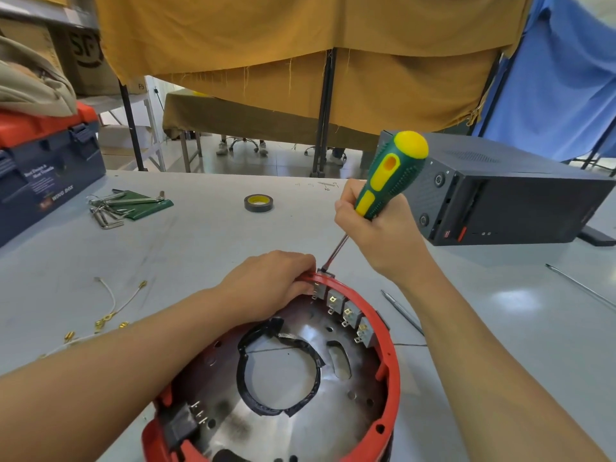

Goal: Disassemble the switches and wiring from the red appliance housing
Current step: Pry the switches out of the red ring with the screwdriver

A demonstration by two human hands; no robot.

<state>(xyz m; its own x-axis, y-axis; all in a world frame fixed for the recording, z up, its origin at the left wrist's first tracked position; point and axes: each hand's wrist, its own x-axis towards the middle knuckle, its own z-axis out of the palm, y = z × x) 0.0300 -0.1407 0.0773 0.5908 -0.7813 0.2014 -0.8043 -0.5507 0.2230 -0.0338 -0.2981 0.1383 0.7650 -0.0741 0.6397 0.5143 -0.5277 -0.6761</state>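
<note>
Housing [388, 331]: red ring lay open side up on the table [206, 241], at the near edge of view; its lower rim ran out of frame; a silver plate with a black-taped round opening [278, 375] sat inside.
Switches [346, 313]: a row stood along the inner far-right wall, metal tabs pointing inward; the leftmost one sat at the rim by the left fingers; one black part with tabs [186, 421] sat at the near-left wall.
Left hand [270, 281]: fingers curled over the far rim, grasping the housing just beside the leftmost switch.
Right hand [376, 228]: clenched around the screwdriver [390, 175], green and yellow handle tilted up to the right; the shaft ran down-left to the rim at the leftmost switch; tip hidden there.
Wires [110, 315]: white leads with brass terminals lay loose left of the housing, apart from it.
Open room: bare table lay between housing and tape roll [258, 203]; hex keys [113, 208] far left, toolbox [43, 171] at the left edge.
Right side: black box [506, 191] stood close behind the right hand; two thin rods [401, 311] lay right of the housing, the nearer just beside the forearm.
</note>
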